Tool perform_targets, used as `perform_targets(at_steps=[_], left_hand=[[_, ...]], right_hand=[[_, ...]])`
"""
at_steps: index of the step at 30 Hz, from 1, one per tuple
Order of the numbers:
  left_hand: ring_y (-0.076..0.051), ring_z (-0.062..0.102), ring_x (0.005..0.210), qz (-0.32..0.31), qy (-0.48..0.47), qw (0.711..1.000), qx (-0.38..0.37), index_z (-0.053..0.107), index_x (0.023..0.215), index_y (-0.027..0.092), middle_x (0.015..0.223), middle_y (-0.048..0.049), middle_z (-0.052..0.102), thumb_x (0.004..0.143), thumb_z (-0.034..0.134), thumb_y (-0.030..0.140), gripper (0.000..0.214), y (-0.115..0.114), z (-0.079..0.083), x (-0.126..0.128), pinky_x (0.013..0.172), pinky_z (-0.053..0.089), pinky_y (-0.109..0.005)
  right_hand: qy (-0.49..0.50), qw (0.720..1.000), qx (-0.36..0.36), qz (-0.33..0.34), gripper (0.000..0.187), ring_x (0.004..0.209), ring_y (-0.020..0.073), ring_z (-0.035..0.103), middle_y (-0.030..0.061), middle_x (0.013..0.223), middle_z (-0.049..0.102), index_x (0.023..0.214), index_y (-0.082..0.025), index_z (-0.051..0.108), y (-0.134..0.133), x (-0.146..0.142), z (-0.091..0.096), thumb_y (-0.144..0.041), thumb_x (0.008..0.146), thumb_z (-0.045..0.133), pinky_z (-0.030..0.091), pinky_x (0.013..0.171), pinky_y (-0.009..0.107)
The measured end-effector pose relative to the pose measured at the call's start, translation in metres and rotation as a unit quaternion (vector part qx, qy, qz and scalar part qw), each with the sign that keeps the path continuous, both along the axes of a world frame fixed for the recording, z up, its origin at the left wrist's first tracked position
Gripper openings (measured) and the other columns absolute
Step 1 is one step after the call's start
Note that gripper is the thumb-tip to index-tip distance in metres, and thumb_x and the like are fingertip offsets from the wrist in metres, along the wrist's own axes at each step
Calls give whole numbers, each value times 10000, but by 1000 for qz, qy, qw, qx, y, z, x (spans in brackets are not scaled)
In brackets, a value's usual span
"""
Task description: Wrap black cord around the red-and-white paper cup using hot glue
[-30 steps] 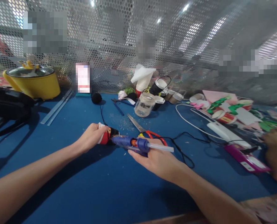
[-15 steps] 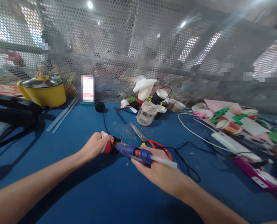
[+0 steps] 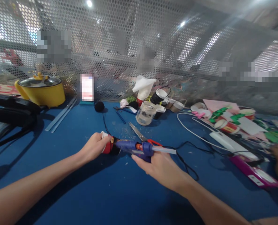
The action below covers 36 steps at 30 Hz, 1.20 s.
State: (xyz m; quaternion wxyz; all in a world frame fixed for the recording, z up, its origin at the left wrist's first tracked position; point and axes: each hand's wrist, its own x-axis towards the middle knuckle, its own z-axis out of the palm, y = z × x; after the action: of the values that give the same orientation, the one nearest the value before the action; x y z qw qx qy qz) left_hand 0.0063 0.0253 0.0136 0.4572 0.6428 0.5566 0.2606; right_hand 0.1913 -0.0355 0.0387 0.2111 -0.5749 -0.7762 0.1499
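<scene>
At a blue table (image 3: pixel 129 193), a person's left hand (image 3: pixel 94 147) grips a red paper cup (image 3: pixel 107 148) tipped on its side, while the right hand (image 3: pixel 163 165) grasps a blue glue gun (image 3: pixel 129 146), nozzle close to the cup's far end. Whether the two touch cannot be told. Work on the cup looks partway along: black material, apparently yarn, covers the end nearest the gun, and red shows uncovered toward the white rim. A black strand (image 3: pixel 104 121) runs from a yarn ball (image 3: pixel 99 107) toward the cup, seemingly not yet cut off. Scissors (image 3: pixel 138 132) lie just beyond the gun. Farther back, behind a glass jar (image 3: pixel 145 114), a black-wrapped cup (image 3: pixel 157 98) with a handle appears further along, its side largely covered
</scene>
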Motion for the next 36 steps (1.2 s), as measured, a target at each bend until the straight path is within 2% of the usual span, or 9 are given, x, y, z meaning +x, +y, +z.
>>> perform_targets(at_steps=[4, 10, 13, 20, 25, 33, 36], left_hand=[[-63, 209, 385, -8, 8, 1000, 19, 294, 452, 182, 412, 65, 237, 662, 367, 391, 305, 0, -1, 0, 385, 148, -210], [-65, 213, 387, -11, 29, 999, 16, 293, 452, 182, 413, 62, 245, 665, 369, 391, 308, -1, 0, 0, 384, 148, -212], [-66, 212, 392, -13, 23, 999, 20, 294, 458, 182, 418, 62, 242, 671, 363, 397, 311, -1, -2, 0, 385, 150, -211], [-67, 204, 393, -27, 24, 999, 22, 289, 453, 183, 418, 63, 235, 673, 364, 385, 309, -1, -1, 0, 388, 149, -215], [-67, 196, 400, -40, 36, 998, 32, 277, 451, 184, 427, 61, 226, 681, 363, 379, 314, -2, 1, 0, 394, 148, -217], [-62, 191, 390, -31, 43, 998, 30, 239, 425, 184, 417, 55, 229, 664, 377, 365, 330, -3, 6, 1, 386, 133, -220], [-63, 194, 389, -35, 48, 998, 28, 247, 435, 185, 419, 55, 227, 667, 368, 359, 314, -3, 6, 1, 386, 137, -220]], right_hand=[[24, 999, -28, 3, 204, 394, 121, 489, -44, 370, 459, 611, -183, 521, 1, 2, 1, -309, 735, 421, 385, 447, 227], [43, 998, -37, 16, 204, 366, 107, 484, -37, 421, 516, 605, -186, 526, -1, 3, 2, -310, 734, 427, 386, 427, 220], [36, 998, -44, 8, 204, 381, 115, 493, -37, 406, 499, 616, -181, 527, -1, 3, 2, -312, 735, 426, 389, 436, 222], [45, 998, -51, 12, 228, 354, 104, 469, -49, 360, 455, 540, -189, 470, 1, 4, 5, -295, 737, 427, 381, 417, 214], [79, 993, -84, 0, 246, 330, 84, 448, -53, 364, 442, 511, -185, 410, 3, 5, 5, -291, 731, 437, 379, 387, 192], [109, 988, -107, -2, 324, 314, 70, 434, -43, 348, 438, 430, -182, 385, 8, 4, 10, -297, 729, 432, 387, 380, 174], [109, 989, -104, -1, 294, 300, 73, 431, -46, 346, 443, 462, -179, 406, 9, 4, 11, -297, 729, 433, 379, 367, 178]])
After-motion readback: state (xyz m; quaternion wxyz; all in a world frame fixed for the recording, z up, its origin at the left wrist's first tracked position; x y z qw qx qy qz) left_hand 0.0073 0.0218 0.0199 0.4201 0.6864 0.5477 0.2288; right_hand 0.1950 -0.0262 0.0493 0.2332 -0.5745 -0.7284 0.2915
